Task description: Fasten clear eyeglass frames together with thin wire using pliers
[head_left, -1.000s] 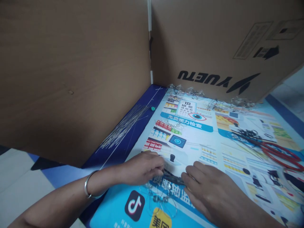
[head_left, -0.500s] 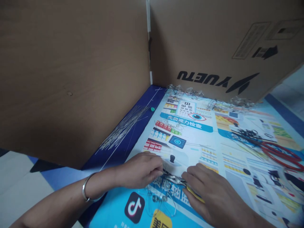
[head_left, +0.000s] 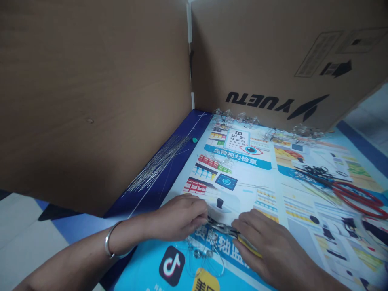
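A slim, silver-coloured metal bangle (head_left: pixel 107 243) circles the left wrist, its band rounded and shiny, with a small knob-like detail on its lower edge. The left hand (head_left: pixel 180 216), right hand (head_left: pixel 266 244) and visible forearms are bare.

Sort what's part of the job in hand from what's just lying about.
Apparently in the job:
- yellow-handled pliers, in your right hand
- beaded wire piece, near your left hand

Lying about:
- red-handled scissors
- black rings
- green lump
- straight wires, possibly stock
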The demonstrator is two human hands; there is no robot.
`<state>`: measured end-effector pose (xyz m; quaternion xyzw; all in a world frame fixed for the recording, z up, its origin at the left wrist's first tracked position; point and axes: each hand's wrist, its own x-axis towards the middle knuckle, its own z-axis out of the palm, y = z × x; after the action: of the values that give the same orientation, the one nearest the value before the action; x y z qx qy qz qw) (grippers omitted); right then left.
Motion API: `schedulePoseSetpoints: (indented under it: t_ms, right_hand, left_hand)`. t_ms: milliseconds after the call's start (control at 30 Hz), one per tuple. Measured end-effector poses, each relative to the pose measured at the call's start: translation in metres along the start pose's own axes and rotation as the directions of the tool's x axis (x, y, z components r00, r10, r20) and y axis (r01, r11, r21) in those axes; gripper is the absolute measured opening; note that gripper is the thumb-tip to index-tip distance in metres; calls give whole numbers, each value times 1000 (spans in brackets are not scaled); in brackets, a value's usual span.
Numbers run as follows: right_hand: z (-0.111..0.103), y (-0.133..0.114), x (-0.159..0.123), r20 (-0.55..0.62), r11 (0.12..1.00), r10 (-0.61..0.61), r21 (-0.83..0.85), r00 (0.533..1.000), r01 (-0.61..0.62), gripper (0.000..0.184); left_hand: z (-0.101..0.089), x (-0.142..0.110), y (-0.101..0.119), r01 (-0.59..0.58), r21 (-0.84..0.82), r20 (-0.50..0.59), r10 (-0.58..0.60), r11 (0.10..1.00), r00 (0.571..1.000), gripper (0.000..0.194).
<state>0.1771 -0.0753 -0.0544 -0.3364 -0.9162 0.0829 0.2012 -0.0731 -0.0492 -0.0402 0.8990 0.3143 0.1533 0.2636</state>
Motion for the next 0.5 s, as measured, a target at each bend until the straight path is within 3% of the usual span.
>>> schedulePoseSetpoints:
  t_ms: [300,500]
  right_hand:
    - [2,1,3,-49,999,-37,-16,998,37,14]
    - [1,2,2,-11,1000,-16,16,1000,16,15]
  left_hand:
    - [4,0,-4,-6,-7,11,6,1000,1000,9]
    - [2,0,-2,-17,-7,23,18,1000,1000,13]
